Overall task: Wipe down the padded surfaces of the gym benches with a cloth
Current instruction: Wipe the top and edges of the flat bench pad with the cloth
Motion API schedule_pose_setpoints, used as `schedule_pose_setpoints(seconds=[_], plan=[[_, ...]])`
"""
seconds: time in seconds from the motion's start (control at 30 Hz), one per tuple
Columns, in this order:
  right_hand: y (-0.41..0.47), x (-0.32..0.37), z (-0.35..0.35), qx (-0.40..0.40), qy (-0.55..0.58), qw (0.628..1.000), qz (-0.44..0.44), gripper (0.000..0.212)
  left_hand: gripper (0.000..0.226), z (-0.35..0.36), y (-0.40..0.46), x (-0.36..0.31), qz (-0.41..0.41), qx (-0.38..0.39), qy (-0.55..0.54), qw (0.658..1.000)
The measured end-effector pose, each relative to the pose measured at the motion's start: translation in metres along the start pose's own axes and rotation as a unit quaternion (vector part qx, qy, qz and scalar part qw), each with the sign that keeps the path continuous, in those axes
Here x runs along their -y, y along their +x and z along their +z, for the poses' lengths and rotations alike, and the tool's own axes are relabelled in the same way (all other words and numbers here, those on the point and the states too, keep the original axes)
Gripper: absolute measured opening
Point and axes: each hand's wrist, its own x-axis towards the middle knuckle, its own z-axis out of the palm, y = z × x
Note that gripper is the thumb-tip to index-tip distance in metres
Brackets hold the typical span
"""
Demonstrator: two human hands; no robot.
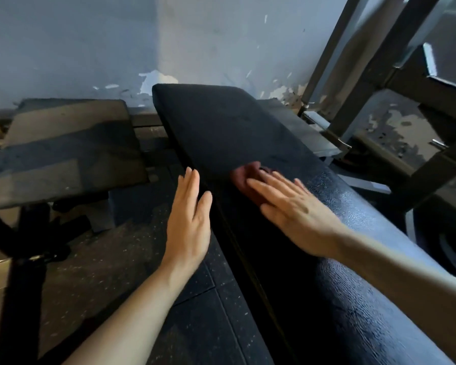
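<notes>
Right hand (295, 214) flat, fingers spread, pressing red cloth (245, 179) under its fingertips onto bench (221, 127); left hand (190, 219) straight-fingered beside bench.

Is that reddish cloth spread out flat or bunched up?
Bunched up: the cloth shows as a rumpled lump under the flat fingers of the right hand on the bench pad.

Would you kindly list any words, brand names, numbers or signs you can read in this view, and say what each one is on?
None: no readable text in this view.
The black bench pad and the second pad show no label or logo.
The dark red cloth under the right hand is plain.
The pale marks on the wall are peeled paint, not lettering.
</notes>
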Motion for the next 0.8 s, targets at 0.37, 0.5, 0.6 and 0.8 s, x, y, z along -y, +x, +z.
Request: schedule_pose_setpoints(seconds=[0.37,0.5,0.6,0.8], plan=[[-0.040,0.006,-0.003,-0.009,0.027,1.000,0.003,0.051,0.064,0.032,-0.079,-0.054,-0.084,0.022,0.117,0.989],[-0.040,-0.052,-0.014,-0.030,0.018,0.972,0.233,0.052,0.065,0.041,-0.099,-0.068,-0.094,0.043,0.158,0.982],[-0.049,-0.006,-0.002,-0.050,0.004,0.991,0.122,0.054,0.064,0.049,-0.109,-0.071,-0.078,0.035,0.206,0.975],[-0.101,-0.035,-0.003,-0.023,0.019,0.997,0.069,0.054,0.055,0.057,-0.116,-0.060,-0.006,-0.006,0.287,0.958]])
